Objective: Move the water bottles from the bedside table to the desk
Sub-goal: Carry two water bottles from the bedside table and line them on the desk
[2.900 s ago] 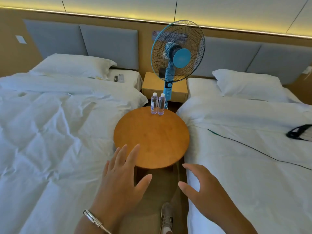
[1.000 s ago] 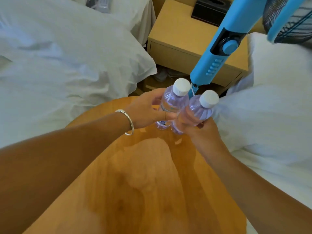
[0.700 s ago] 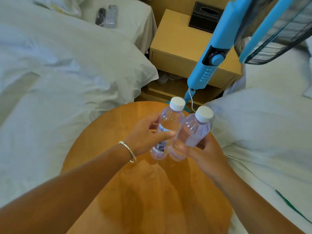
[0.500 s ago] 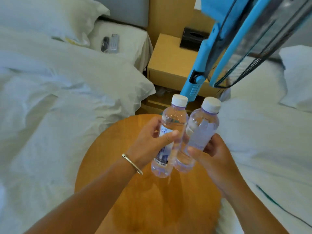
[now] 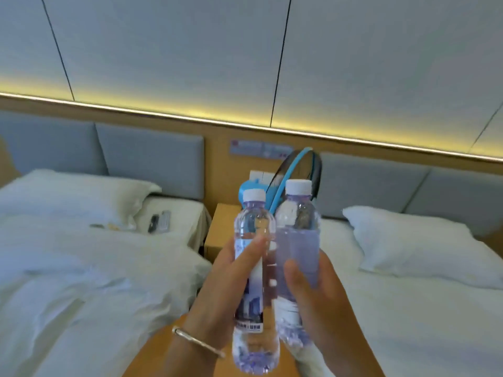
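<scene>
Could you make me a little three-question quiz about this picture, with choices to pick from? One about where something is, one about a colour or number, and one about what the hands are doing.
1. Where does the remote control lie?
A. on the left bed
B. on the round table
C. on the right pillow

2. What colour are the bottle caps?
A. blue
B. white
C. red

3. What state are the bottles in?
A. standing on the table
B. lying on a bed
C. held up, one in each hand

Answers:
1 A: the remote control lies on the left bed, beside its pillow.
2 B: the left bottle and the right bottle both have white caps.
3 C: the left hand grips one, the right hand the other, above the table.
</scene>
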